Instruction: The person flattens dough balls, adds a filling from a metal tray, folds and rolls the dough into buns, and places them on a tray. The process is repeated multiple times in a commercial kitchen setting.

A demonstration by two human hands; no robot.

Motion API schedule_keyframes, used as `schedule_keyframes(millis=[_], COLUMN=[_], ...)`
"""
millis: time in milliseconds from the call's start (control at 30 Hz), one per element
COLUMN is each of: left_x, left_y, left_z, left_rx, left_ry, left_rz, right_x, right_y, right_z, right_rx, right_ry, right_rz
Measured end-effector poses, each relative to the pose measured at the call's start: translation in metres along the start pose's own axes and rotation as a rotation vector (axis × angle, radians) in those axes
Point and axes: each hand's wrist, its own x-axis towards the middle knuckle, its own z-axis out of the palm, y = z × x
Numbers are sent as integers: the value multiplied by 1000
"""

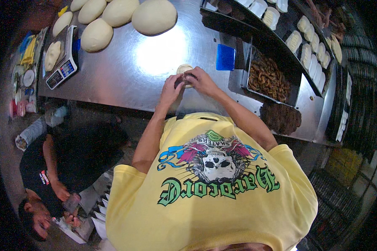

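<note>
Dough rounds (154, 16) whole at left, one dough piece (184, 68) in work, shaped pieces (294, 40) at right.
On the counter (113, 79), a scale (62, 74) bears more unshaped dough (52, 55). Near the front edge, the left hand (171, 89) and right hand (202, 82) have their fingers curled in on what looks like dark filling (180, 80), over the small piece lying on the metal; it seems part-worked, not yet closed. Further right, brown strips (269, 79) remain plentiful; the pale pieces beyond, in rows, look already formed.
</note>
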Motion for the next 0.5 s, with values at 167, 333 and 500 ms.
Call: schedule_keyframes(millis=[167, 333, 500], left_x=[1, 9, 12], left_y=[11, 3, -23], left_z=[-11, 0, 6], left_rx=[-34, 7, 89], left_ry=[-114, -21, -82], left_rz=[-86, 78, 128], right_x=[7, 2, -3], right_y=[2, 38, 37], right_z=[3, 19, 18], right_rx=[-85, -10, -68], right_ry=[-90, 0, -36], right_rz=[14, -44, 29])
